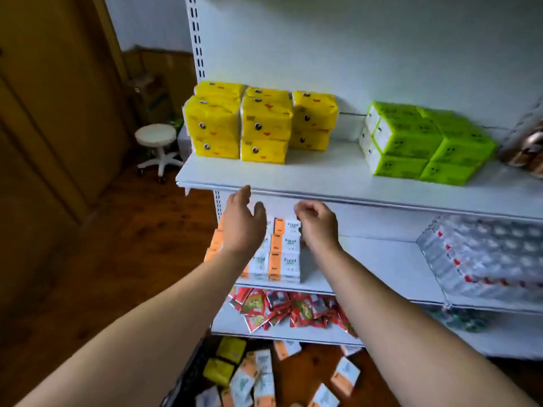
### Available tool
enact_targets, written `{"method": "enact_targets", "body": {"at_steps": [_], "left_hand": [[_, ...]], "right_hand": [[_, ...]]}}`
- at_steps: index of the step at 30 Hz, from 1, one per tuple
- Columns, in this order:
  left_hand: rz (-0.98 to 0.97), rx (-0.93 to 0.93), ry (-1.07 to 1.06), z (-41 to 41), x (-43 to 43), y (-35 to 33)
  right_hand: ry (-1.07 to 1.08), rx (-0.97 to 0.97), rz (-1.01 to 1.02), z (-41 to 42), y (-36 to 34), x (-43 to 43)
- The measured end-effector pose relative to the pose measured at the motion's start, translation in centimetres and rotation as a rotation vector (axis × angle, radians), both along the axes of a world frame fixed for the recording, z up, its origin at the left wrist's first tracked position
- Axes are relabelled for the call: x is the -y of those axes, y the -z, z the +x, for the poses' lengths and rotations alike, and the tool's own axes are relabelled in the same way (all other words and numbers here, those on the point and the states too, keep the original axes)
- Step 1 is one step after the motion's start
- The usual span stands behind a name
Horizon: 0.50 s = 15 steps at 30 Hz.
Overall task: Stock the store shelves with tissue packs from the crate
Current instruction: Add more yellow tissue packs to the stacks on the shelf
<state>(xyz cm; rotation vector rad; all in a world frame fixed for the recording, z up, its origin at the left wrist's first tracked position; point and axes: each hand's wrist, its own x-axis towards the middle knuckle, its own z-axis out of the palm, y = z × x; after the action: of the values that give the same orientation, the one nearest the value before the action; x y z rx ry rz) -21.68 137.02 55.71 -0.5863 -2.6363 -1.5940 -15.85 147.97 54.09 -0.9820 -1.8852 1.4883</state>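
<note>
Crate (188, 377) at my feet: loose tissue packs (263, 374) left to shelve. Left grip (244, 221) spread, empty; right grip (316, 221) curled on nothing — both before stacked Facial packs (286, 251) on the middle shelf (367, 259), probably squaring them. Yellow packs (264, 124) above.

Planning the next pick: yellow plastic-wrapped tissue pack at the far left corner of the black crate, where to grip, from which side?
From above. The yellow plastic-wrapped tissue pack lies with a broad face up against the left wall of the black crate, a second yellow pack crowding its near side, so sideways entry looks blocked. Probably grip across its narrower width, on its long edges.
</note>
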Motion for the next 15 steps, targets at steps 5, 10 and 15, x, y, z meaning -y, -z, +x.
{"method": "enact_targets", "body": {"at_steps": [5, 10, 15], "left_hand": [[-0.191, 0.219, -0.072, 2.0, 8.1, 10.5], [-0.325, 0.456, -0.148, 4.4, 13.9, 22.9], [-0.415, 0.63, -0.141, 5.8, 16.0, 37.4]], "right_hand": [[-0.091, 0.24, -0.134, 2.3, 11.3, 7.5], [-0.196, 0.467, -0.25, 4.7, 24.0, 12.2], [-0.26, 0.626, -0.332, 5.1, 38.6, 13.1]]}}
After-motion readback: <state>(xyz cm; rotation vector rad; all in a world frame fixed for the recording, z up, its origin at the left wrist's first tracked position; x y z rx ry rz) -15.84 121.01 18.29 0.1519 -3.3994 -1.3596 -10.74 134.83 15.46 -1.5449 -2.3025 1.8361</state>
